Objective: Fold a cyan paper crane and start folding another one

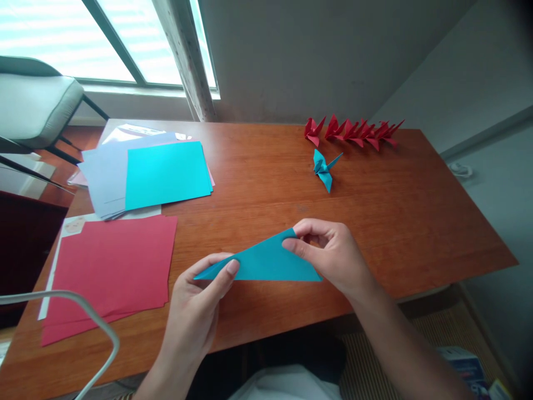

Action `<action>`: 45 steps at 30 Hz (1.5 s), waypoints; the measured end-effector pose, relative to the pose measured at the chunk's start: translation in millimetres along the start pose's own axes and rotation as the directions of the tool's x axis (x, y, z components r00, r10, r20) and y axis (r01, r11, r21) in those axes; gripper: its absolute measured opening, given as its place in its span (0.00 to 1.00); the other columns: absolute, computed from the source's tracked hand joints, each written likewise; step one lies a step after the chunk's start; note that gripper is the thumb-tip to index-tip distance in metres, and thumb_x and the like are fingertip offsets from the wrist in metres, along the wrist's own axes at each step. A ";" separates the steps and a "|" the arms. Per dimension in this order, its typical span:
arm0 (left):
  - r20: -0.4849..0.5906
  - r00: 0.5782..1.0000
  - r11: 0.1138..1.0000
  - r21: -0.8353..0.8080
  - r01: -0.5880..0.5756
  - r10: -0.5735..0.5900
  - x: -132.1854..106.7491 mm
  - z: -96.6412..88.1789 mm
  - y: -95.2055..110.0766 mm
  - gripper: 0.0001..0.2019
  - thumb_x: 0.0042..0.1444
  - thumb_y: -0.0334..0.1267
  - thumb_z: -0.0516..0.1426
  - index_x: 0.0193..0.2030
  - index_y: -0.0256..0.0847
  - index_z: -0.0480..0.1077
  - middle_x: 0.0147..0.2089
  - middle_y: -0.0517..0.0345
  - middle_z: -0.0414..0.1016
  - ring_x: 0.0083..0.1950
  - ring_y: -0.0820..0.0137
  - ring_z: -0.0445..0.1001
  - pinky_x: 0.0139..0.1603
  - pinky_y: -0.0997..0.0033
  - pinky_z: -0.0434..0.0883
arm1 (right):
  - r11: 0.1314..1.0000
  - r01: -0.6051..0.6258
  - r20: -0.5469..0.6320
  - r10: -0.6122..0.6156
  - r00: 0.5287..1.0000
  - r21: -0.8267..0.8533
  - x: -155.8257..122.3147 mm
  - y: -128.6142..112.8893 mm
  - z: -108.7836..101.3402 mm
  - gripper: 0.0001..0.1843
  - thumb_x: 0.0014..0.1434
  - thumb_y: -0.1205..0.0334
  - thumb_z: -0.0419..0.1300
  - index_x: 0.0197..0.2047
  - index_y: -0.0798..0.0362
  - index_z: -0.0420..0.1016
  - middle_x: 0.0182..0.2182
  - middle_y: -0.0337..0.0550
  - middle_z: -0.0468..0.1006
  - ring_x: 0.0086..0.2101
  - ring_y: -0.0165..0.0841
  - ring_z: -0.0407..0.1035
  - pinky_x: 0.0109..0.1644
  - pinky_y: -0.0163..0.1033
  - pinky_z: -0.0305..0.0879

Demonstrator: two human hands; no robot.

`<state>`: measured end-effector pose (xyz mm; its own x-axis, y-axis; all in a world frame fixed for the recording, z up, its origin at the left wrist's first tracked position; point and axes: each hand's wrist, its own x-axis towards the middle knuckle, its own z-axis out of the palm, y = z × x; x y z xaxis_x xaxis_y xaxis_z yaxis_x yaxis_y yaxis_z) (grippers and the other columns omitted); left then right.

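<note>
A teal paper folded into a triangle (pixel 266 261) is held just above the wooden table (pixel 416 222) near its front edge. My left hand (pixel 200 303) pinches the triangle's left tip, thumb on top. My right hand (pixel 328 253) pinches its upper right corner between thumb and fingers. Both hands are closed on the paper.
A finished teal paper crane (pixel 323 169) lies behind the hands, with a row of several red paper cranes (pixel 353 131) at the back. Red sheets (pixel 110 272) lie front left, teal sheets (pixel 166 173) on lilac sheets (pixel 104 175) behind them. A grey chair (pixel 33 105) stands far left.
</note>
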<state>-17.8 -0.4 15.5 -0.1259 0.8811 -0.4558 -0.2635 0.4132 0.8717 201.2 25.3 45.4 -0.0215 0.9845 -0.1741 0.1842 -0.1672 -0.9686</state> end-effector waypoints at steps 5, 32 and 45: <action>0.002 0.999 0.998 -0.035 0.043 -0.043 -0.8 0.5 0.4 0.15 0.41 0.42 0.75 0.34 0.40 0.81 0.28 0.61 0.74 0.27 0.78 0.66 0.26 0.81 0.64 | 0.999 -0.019 -0.009 0.019 1.000 0.026 2.0 0.7 1.0 0.10 0.54 0.54 0.72 0.30 0.52 0.81 0.25 0.37 0.76 0.26 0.29 0.64 0.29 0.35 0.60; 0.754 0.421 -0.194 0.574 -0.796 0.504 -5.2 26.6 -17.9 0.23 0.63 0.32 0.57 0.65 0.34 0.67 0.68 0.39 0.70 0.68 0.49 0.68 0.67 0.49 0.65 | 0.857 0.185 0.047 -0.186 0.981 -0.481 43.4 28.6 10.0 0.05 0.57 0.63 0.67 0.29 0.51 0.79 0.32 0.40 0.81 0.37 0.35 0.72 0.42 0.40 0.66; 0.742 0.596 -0.282 0.669 -0.687 0.308 -7.3 39.5 -30.1 0.29 0.66 0.47 0.55 0.67 0.26 0.65 0.70 0.33 0.65 0.72 0.47 0.64 0.69 0.50 0.65 | 0.739 0.233 0.109 -0.213 0.971 -0.631 54.4 37.0 9.1 0.03 0.57 0.67 0.68 0.33 0.50 0.79 0.33 0.40 0.80 0.36 0.35 0.71 0.41 0.40 0.67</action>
<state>28.8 -10.2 -0.3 0.5531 0.8229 0.1299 0.8011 -0.5682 0.1882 197.9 72.2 -1.5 -0.1673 0.9857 0.0181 0.7517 0.1394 -0.6446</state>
